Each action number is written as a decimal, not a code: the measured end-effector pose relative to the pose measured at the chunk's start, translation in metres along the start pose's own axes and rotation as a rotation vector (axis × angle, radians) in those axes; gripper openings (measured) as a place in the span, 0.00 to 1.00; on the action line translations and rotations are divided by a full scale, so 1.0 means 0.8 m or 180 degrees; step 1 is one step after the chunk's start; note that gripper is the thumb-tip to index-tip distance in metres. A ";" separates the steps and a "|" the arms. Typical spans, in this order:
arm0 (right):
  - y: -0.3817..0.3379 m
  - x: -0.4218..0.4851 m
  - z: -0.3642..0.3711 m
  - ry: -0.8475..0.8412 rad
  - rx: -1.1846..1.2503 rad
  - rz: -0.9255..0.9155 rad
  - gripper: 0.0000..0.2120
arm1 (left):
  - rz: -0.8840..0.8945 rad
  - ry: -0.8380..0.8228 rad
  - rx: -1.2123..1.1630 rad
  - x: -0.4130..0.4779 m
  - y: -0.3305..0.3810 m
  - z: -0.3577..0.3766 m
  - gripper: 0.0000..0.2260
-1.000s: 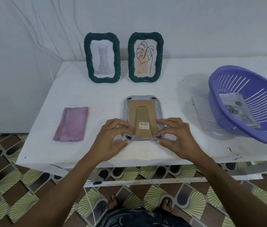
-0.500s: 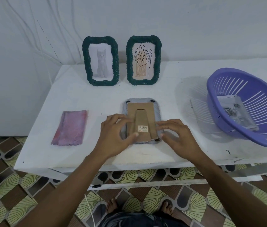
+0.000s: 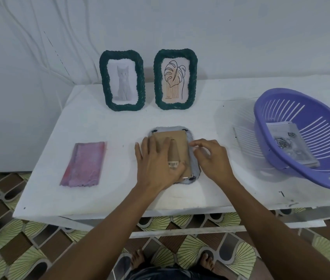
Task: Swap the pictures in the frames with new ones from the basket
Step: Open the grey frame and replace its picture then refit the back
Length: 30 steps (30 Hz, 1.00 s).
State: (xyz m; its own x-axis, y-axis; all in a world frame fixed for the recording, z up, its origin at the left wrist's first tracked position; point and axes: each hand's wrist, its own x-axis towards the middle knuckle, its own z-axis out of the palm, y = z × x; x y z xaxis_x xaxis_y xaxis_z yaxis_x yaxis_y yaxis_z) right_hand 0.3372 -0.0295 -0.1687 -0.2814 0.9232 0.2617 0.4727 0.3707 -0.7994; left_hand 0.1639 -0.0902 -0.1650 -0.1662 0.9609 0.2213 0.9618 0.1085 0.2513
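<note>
Head view: two standing frames (image 3: 122, 80) (image 3: 175, 78), one basket (image 3: 265, 142); left hand (image 3: 158, 160) flat on, right hand (image 3: 210, 156) pinching, one face-down frame (image 3: 180, 142).

On my feed, noting the wearer only. I see a bare left hand (image 3: 158, 160) and a bare right hand (image 3: 210, 158). The left forearm (image 3: 107, 225) and right forearm (image 3: 261, 215) are uncovered as far as my view reaches. Lower down are two bare feet (image 3: 137, 259), toes showing. At the bottom edge is a dark blue-grey cloth garment (image 3: 168, 275) with faint paler mottling; I cannot make out its cut.
</note>
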 end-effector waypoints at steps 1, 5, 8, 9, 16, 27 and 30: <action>-0.001 0.000 -0.001 -0.0003 0.0016 0.0025 0.08 | -0.0045 0.0012 -0.0114 0.000 0.000 -0.001 0.34; -0.001 0.001 -0.002 -0.0097 -0.0010 0.0040 0.16 | -0.0105 0.0130 -0.0313 -0.002 -0.002 -0.001 0.38; 0.002 0.000 -0.003 -0.0095 -0.0011 -0.0041 0.15 | -0.0027 0.0205 -0.0459 -0.004 -0.002 -0.001 0.37; 0.002 0.000 -0.003 -0.0076 0.0011 -0.0060 0.15 | -0.0018 0.0213 -0.0518 -0.004 -0.001 -0.001 0.37; 0.002 0.001 -0.003 -0.0051 -0.0145 -0.0139 0.15 | -0.0158 0.0267 -0.0752 -0.004 0.000 -0.007 0.35; 0.003 -0.002 -0.001 -0.0071 -0.0031 -0.0266 0.14 | -0.0751 0.0387 -0.1379 0.010 -0.058 -0.065 0.37; 0.006 -0.002 0.001 -0.0110 -0.0161 -0.0347 0.13 | -0.0642 0.0248 -0.0621 0.003 -0.096 -0.066 0.34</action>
State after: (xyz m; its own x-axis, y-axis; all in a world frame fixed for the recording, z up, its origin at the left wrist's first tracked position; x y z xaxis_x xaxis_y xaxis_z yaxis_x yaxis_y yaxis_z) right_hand 0.3393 -0.0292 -0.1739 -0.3616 0.8734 0.3261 0.4790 0.4741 -0.7387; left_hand 0.0780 -0.1098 -0.1340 -0.3733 0.9017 0.2184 0.8489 0.2370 0.4724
